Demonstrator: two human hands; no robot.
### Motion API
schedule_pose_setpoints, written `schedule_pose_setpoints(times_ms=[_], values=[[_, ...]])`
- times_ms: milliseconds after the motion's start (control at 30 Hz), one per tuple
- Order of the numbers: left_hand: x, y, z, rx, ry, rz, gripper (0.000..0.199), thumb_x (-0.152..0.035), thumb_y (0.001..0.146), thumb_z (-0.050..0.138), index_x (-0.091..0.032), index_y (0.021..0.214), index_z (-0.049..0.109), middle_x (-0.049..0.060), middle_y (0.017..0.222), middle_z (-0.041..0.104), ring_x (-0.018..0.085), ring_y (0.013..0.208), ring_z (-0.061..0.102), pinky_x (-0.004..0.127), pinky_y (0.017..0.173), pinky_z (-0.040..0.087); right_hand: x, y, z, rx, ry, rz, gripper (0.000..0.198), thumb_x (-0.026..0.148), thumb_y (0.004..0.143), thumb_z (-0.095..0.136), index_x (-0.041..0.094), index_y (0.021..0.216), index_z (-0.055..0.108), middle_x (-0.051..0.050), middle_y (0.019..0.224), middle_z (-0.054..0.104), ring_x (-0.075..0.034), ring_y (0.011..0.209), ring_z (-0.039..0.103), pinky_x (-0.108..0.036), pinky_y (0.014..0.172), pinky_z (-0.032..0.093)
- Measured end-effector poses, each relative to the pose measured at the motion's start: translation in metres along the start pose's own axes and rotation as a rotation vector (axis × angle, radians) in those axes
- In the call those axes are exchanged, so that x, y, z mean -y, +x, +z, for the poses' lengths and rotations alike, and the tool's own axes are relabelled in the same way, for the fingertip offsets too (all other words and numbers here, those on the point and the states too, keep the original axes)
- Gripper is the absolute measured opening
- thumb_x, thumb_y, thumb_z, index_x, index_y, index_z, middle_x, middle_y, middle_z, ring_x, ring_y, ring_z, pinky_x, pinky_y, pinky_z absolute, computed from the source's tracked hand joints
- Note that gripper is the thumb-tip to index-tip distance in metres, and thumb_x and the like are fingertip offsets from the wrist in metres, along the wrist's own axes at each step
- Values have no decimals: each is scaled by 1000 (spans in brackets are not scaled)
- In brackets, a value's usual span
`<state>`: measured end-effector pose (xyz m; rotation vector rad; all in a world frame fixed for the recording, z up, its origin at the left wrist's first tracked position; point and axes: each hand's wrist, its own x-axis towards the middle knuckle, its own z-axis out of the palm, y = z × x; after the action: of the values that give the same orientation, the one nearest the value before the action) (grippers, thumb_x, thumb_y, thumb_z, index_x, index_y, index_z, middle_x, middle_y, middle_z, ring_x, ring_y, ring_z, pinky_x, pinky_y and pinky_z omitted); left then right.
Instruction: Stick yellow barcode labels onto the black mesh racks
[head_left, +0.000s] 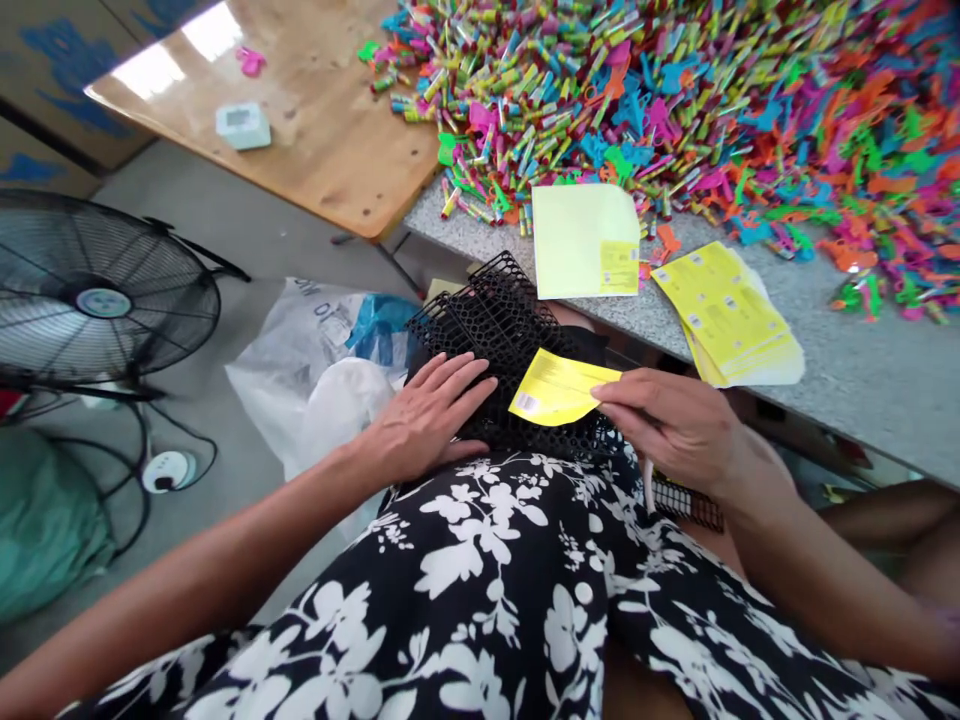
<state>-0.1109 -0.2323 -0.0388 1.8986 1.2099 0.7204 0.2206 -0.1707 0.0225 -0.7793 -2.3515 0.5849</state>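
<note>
My right hand (667,420) pinches a yellow printed sticker (559,388) by its right corner, between thumb and fingers. The sticker is slightly curved, with a small barcode at its lower left, and hangs over a black plastic mesh basket (510,310) on my lap. Fingers stretched out and a little apart, my left hand (435,410) rests on the basket's left side. On the grey table edge lies a pale sheet (570,235) with one yellow sticker (619,265) at its lower right corner. A fanned stack of yellow sticker sheets (724,310) lies right of it.
A big heap of colourful small plastic pieces (600,100) covers the back of the grey table (862,370). A wooden table (322,150) joins at left, holding a small white device (243,126). A black fan (105,300) and plastic bags (277,360) stand on the floor.
</note>
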Motion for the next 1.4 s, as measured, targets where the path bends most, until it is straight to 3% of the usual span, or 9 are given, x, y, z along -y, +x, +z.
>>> schedule_pose_setpoints(times_ms=[300, 533, 867, 1100, 1300, 1400], values=[[11, 5, -1, 30, -49, 50, 74, -42, 76, 93, -26, 144, 70, 13, 160, 57, 43, 155, 41, 59, 134, 17, -4, -8, 32, 0, 50, -39, 20, 19, 100, 69, 26, 116, 79, -5, 103, 83, -18, 95, 79, -30, 91, 65], [11, 5, -2, 41, -36, 30, 83, -46, 77, 92, -23, 152, 63, 14, 158, 59, 41, 155, 42, 60, 133, 21, -10, -10, 36, 58, 47, -51, 21, 22, 101, 69, 29, 118, 80, -4, 103, 83, -19, 94, 80, -31, 90, 66], [11, 7, -1, 22, -195, -13, 76, -38, 71, 97, -30, 142, 71, 12, 154, 63, 46, 154, 41, 63, 133, 14, -16, -10, 37, 88, 44, -76, 21, 20, 101, 69, 26, 118, 79, -5, 103, 83, -18, 92, 79, -30, 88, 66], [16, 6, -1, 115, 68, 105, 61, -46, 85, 85, -38, 143, 70, 10, 160, 56, 44, 153, 39, 64, 130, 20, -19, -13, 38, 139, 32, -59, 21, 21, 102, 68, 25, 120, 77, -6, 105, 82, -18, 96, 78, -31, 90, 65], [19, 6, -1, 94, 159, 161, 60, -46, 85, 86, -38, 142, 71, 11, 156, 59, 44, 148, 45, 65, 128, 27, -18, -12, 37, 176, -13, -94, 19, 20, 104, 64, 21, 120, 74, -7, 105, 81, -19, 97, 76, -34, 88, 65], [16, 5, -2, 106, 360, 229, 57, -48, 92, 79, -36, 146, 67, 12, 157, 57, 42, 148, 46, 64, 125, 35, -14, -12, 33, 204, -46, -89, 21, 20, 104, 61, 19, 122, 72, -9, 107, 80, -21, 98, 75, -37, 88, 65]])
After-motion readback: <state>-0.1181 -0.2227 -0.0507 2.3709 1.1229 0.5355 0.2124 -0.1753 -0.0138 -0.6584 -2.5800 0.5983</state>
